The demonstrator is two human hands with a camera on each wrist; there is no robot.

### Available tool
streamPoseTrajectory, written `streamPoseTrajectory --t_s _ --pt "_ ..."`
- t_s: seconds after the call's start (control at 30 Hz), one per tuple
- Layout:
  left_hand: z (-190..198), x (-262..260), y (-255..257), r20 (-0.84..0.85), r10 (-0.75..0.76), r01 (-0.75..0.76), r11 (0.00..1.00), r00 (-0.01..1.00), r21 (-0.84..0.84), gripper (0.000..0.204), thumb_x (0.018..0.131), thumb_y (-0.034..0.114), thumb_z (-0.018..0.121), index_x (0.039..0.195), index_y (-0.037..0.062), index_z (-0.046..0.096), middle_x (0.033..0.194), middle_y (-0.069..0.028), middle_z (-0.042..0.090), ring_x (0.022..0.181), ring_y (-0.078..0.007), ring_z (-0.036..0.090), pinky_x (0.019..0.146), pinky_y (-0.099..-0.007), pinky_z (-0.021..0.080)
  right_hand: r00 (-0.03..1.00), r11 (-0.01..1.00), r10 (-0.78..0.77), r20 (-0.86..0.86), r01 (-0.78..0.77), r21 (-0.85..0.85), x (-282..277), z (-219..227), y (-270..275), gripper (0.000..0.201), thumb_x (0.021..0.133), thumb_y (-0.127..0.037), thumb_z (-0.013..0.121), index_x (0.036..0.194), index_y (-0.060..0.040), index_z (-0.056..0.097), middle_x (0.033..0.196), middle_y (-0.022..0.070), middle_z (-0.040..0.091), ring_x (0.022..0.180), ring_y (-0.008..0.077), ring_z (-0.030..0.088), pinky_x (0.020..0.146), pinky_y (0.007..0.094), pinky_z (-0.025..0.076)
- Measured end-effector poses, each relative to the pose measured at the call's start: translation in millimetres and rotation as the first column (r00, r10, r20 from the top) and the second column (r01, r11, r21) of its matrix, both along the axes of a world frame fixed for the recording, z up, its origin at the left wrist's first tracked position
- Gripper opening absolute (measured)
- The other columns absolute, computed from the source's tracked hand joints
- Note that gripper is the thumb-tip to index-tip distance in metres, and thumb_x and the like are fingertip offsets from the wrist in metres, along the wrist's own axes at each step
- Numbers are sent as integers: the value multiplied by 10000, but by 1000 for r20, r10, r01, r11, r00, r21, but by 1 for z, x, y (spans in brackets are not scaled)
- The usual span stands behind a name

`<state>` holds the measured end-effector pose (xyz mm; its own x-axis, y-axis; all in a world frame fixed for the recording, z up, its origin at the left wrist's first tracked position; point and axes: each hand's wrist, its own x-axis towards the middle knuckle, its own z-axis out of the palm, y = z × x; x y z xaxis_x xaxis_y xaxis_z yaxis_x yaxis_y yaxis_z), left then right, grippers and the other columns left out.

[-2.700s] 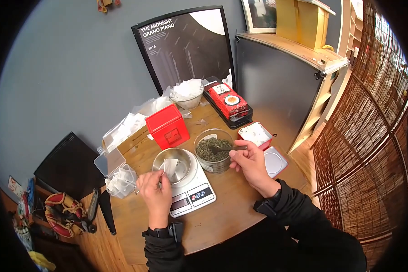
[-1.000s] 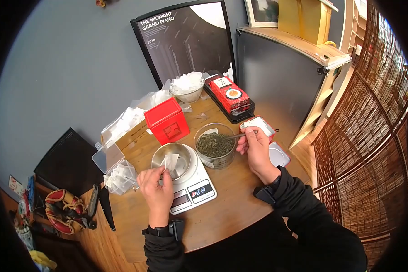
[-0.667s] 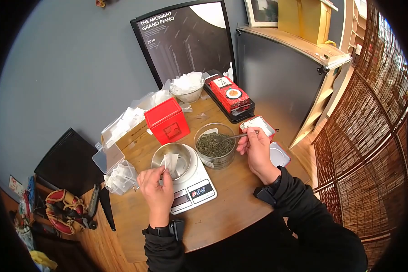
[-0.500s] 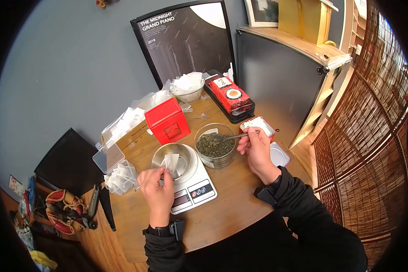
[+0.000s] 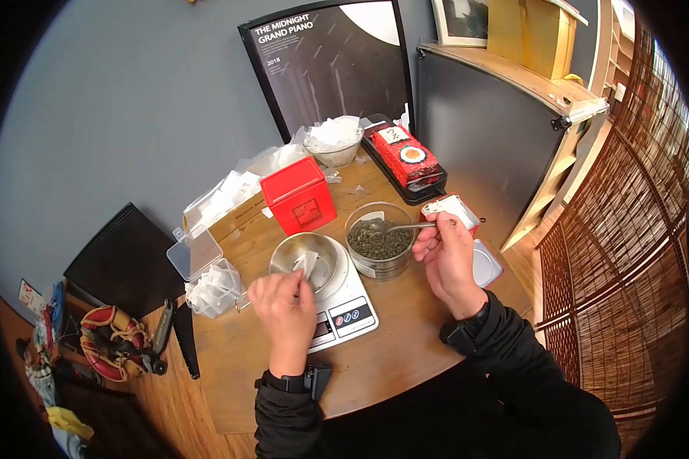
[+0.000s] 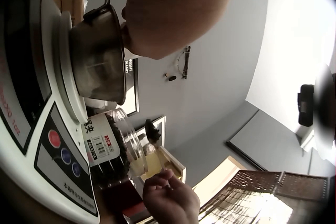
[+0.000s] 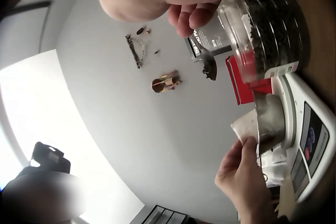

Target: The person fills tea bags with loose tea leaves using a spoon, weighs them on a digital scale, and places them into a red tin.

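Observation:
My left hand (image 5: pixel 285 302) pinches a small white tea bag (image 5: pixel 306 264) by its edge, over the metal pan (image 5: pixel 283 251) on the white kitchen scale (image 5: pixel 352 294). In the right wrist view the bag (image 7: pixel 247 126) stands beside the pan's rim. My right hand (image 5: pixel 453 260) grips a spoon (image 5: pixel 411 226) by its handle, above a clear jar (image 5: pixel 380 269) of dark green dried tea leaves (image 5: pixel 379 243). Leaves lie in the spoon's bowl (image 7: pixel 208 66), seen from the right wrist. The spoon's handle end is partly hidden by the fingers.
A red tin (image 5: pixel 302 200) stands behind the pan. To the left is an open plastic box (image 5: pixel 213 289) of white bags. A glass bowl (image 5: pixel 337 157) of white bags and a black tray (image 5: pixel 429 191) with a red package sit at the back. A lid (image 5: pixel 486 264) lies right.
The spoon has come up out of the tea leaves with some in its bowl. My left hand has tilted the tea bag a little over the pan. The head view has shifted slightly.

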<state>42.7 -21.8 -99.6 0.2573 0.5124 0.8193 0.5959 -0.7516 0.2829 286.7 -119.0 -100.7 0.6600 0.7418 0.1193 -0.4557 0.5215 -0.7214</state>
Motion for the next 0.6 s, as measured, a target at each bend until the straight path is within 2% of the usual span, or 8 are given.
streamPoseTrajectory --t_s 0.23,0.43,0.6 --pt "3 12 -8 -23 -81 82 996 996 28 147 723 6 733 860 62 729 780 -48 635 799 -256 586 828 -402 416 998 997 70 3 -70 14 -33 7 4 241 1065 -286 492 1068 -53 557 765 69 661 617 170 656 543 284 504" --pt "3 14 -8 -26 -85 86 995 996 41 143 720 7 739 855 54 726 778 -51 629 792 -254 583 827 -406 417 986 991 123 110 -117 -61 -52 6 7 235 1064 -281 495 1073 -53 551 782 75 674 628 179 670 546 286 517" --pt "4 14 -9 -25 -89 90 995 996 37 140 724 3 737 855 48 719 789 -58 636 796 -259 587 827 -407 422 975 994 97 200 -86 -60 -55 1 9 237 1063 -267 501 1079 -36 551 784 90 673 634 183 674 548 284 522"
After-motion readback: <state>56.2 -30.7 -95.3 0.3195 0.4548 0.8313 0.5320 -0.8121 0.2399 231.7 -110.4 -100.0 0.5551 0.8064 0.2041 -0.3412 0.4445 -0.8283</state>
